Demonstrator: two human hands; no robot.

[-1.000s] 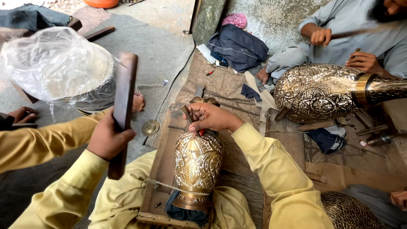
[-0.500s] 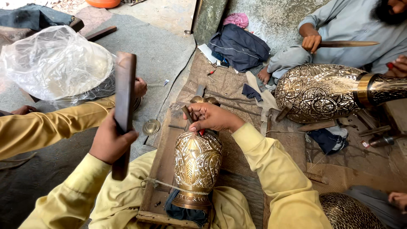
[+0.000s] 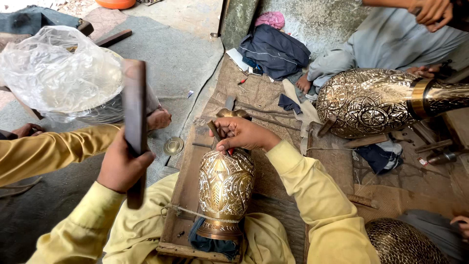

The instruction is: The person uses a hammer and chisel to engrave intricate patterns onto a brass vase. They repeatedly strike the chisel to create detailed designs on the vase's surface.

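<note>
- My right hand [image 3: 243,133] is curled around a thin dark chisel [image 3: 214,130], pinching it near the neck of the brass vase [image 3: 224,188]; the tool's tip is hidden under my fingers, so I cannot tell where it meets the metal.
- My left hand [image 3: 120,166] is clenched on a flat, dark wooden mallet [image 3: 135,124], held upright and raised well to the left of the vase; its lower end pokes out below my fist.
- The vase lies lengthwise on a worn wooden board [image 3: 183,188] between my knees, with its foot towards me. Its surface is bright, rounded and densely engraved with leaf and petal shapes, and a thin cord [image 3: 183,211] crosses its lower body.
- The vase's mouth is covered by my right hand, and dark cloth [image 3: 207,242] is tucked beneath its foot.
- My yellow sleeves [image 3: 322,195] are soft and creased.
- To the right, a larger engraved vase [image 3: 366,100] lies on its side, its neck cut off by the frame edge; another person's hand [image 3: 430,11] above it is partly out of view.
- Far left, a crinkled clear plastic bag [image 3: 58,71] covers something metallic I cannot make out.
</note>
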